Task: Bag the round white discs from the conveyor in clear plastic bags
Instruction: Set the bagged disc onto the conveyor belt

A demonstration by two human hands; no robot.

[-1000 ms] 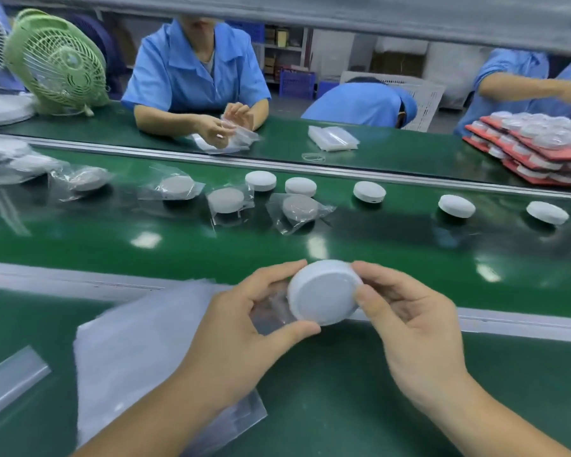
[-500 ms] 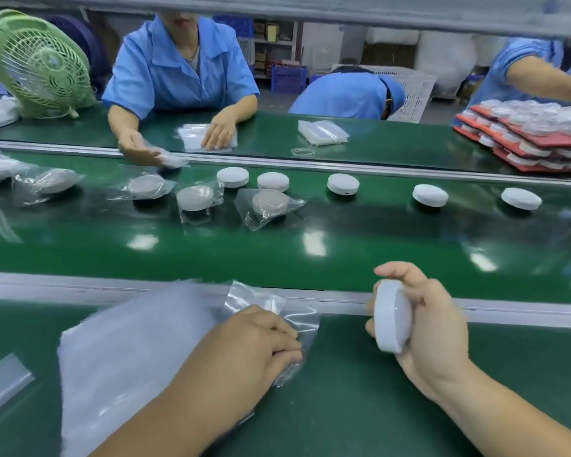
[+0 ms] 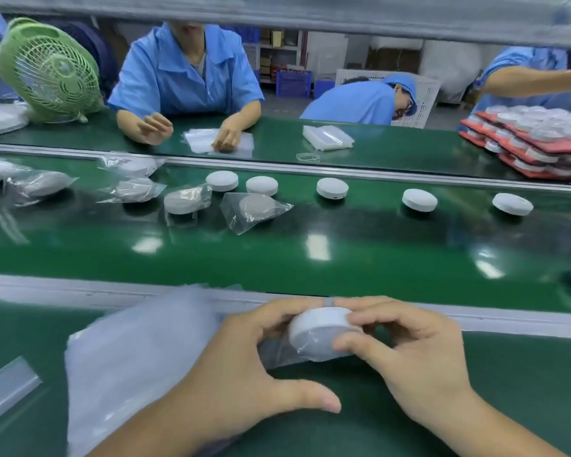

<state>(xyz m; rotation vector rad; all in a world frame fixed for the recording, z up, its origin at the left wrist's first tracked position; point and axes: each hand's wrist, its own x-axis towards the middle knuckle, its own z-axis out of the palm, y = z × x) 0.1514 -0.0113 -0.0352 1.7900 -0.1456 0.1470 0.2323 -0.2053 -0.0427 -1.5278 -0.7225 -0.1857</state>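
Right hand (image 3: 419, 351): thumb and fingers curled round the right edge of the white disc (image 3: 320, 328), pinching it.
Left hand (image 3: 244, 357): fingers curled at the disc's left edge, gripping the clear bag (image 3: 277, 352); thumb stretched out free.
Disc position: between both hands, face tilted toward the camera, its lower part under film.
Deciding relation: bag lies left of the disc, so the push probably runs leftward, driven from the right.
Conveyor (image 3: 277, 245): loose discs (image 3: 332, 187) wait well beyond.

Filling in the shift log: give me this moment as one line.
step: disc at bag mouth | left hand: holds bag | right hand: pinches disc | belt: bare discs waiting
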